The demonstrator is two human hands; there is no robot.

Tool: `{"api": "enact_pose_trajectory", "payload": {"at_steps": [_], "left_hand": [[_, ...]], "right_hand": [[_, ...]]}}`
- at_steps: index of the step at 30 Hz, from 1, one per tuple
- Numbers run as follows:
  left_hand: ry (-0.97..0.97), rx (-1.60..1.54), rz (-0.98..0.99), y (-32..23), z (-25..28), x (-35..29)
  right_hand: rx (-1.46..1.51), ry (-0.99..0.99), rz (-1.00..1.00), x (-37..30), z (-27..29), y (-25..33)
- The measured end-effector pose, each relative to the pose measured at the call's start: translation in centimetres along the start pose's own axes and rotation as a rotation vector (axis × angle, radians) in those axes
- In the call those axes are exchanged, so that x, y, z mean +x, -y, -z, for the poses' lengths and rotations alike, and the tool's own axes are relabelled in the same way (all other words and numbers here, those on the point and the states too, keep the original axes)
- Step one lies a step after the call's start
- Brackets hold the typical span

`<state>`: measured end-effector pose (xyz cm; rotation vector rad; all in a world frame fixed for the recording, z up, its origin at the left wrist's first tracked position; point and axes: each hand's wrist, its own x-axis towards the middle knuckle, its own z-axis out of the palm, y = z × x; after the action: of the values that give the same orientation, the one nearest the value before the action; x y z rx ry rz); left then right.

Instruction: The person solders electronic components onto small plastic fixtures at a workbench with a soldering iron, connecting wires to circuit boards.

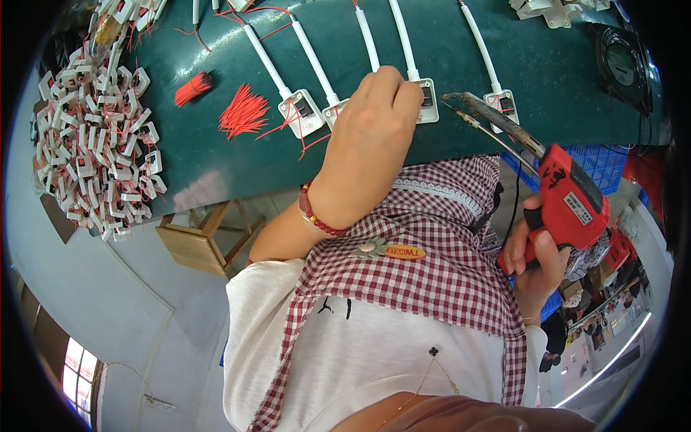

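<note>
My right hand [534, 252] grips the handle of a red and black soldering gun [576, 198]. Its long metal tip and thin feed tube point left, ending just right of a white plastic housing [430, 111] on the green table. My left hand [374, 119] is closed, knuckles up, over the row of housings; its fingertips and whatever they pinch are hidden. Partly covered by this hand is another white housing [332, 114]. To the left lies an open housing [306, 126] with a dark part and red wires inside. White cables [311, 61] run up from the housings.
Red wire bundles [243, 113] lie on the green table [194, 147] left of the row. A large heap of wired white parts [97, 144] fills the table's left end. One more housing [502, 108] lies under the gun's barrel. A black fan-like device [620, 65] stands far right.
</note>
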<state>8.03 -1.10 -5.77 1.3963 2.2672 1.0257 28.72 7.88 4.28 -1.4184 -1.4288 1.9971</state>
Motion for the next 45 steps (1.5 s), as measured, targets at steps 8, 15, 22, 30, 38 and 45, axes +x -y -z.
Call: {"api": "enact_pose_trajectory", "payload": {"at_steps": [8,15,22,30,38,45], "left_hand": [[-0.033,0.089,-0.049,-0.1,0.5,0.0],[-0.029,0.240,-0.020,0.0,0.1,0.1],[-0.052,0.127,-0.109,0.2,0.2,0.3],[-0.004,0.135,-0.152,0.7,0.2,0.6],[0.024,0.011,-0.108,0.6,0.9,0.8],[0.028,0.009,-0.112,0.8,0.9,0.7]], "right_hand": [[0.037,-0.002,-0.032,-0.1,0.1,0.3],[0.049,0.036,-0.028,-0.1,0.2,0.2],[0.051,0.018,-0.066,-0.3,0.0,0.3],[0.011,0.002,-0.084,-0.7,0.0,0.5],[-0.021,0.024,-0.115,-0.8,0.1,0.3],[-0.003,0.028,-0.127,-0.8,0.1,0.2]]}}
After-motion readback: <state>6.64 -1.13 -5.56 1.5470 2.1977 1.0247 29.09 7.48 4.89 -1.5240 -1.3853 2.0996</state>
